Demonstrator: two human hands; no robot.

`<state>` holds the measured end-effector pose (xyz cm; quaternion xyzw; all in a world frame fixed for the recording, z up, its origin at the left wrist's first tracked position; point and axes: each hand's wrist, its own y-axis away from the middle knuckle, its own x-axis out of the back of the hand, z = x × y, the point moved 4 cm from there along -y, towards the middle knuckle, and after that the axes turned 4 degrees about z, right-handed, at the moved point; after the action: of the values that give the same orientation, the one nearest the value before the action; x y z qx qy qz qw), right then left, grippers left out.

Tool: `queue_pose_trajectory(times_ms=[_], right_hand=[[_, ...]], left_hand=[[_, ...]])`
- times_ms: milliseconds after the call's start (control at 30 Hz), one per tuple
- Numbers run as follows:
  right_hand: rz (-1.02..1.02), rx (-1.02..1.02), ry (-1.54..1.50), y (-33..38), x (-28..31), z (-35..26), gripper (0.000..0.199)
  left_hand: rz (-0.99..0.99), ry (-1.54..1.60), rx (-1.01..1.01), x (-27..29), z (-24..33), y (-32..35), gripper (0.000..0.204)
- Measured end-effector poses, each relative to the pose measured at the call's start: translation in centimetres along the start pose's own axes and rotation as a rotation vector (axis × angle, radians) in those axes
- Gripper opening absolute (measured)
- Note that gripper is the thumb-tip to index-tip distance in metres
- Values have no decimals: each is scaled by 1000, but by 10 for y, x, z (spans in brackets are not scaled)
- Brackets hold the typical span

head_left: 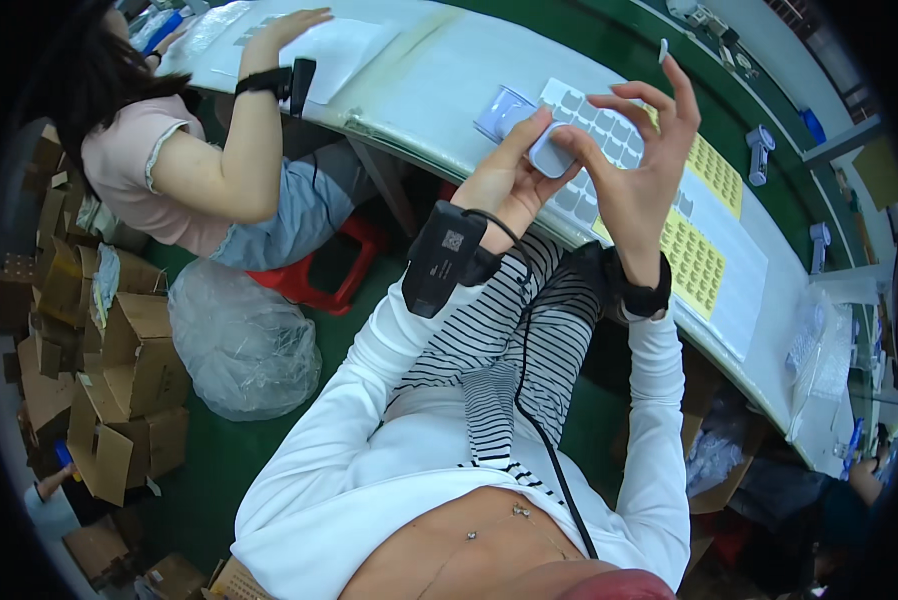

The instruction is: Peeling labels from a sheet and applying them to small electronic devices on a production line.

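My left hand (pixel 514 185) is closed around a small pale lavender-white device (pixel 551 152) with a rounded-square face, holding it above the table edge. The thumb of my right hand (pixel 634 170) touches the device's face, while its other fingers are raised and spread apart. Under and behind my hands lies a white sheet with rows of grey rounded-square stickers (pixel 609 128). Another lavender-white plastic piece (pixel 505 108) rests on the table just left of that sheet. Beside my right wrist are a yellow sheet of small pieces (pixel 691 268) and a second yellow sheet (pixel 717 175).
A co-worker (pixel 194 165) sits at the same long white table (pixel 409 75), to the left. Below are a red stool (pixel 344 270), a clear plastic bag (pixel 244 340) and cardboard boxes (pixel 134 360). Bubble wrap (pixel 819 345) lies at the right. A black cable (pixel 534 420) runs down my front.
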<state>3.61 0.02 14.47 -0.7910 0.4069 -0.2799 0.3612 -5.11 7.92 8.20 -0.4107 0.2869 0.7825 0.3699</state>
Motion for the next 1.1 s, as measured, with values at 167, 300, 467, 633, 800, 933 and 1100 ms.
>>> queue_pose_trajectory(times_ms=[167, 300, 467, 633, 800, 933, 1100], right_hand=[[121, -54, -110, 11, -10, 13, 73], [212, -297, -330, 16, 2, 33, 51], [137, -350, -444, 28, 15, 33, 52], [88, -389, -473, 33, 25, 22, 52], [10, -455, -442, 30, 54, 19, 56], [-28, -456, -293, 18, 106, 26, 61], [-181, -445, 40, -28, 161, 70, 68]], left_hand=[[2, -11, -40, 11, 7, -1, 26], [142, -608, -90, 51, 44, -43, 35], [192, -1402, -314, 93, 122, -99, 51], [237, -1970, -377, 110, 149, -121, 64], [464, -2317, -387, 118, 161, -117, 66], [557, -2249, -642, 90, 142, -107, 58], [-182, -1569, -607, 22, 58, -50, 34]])
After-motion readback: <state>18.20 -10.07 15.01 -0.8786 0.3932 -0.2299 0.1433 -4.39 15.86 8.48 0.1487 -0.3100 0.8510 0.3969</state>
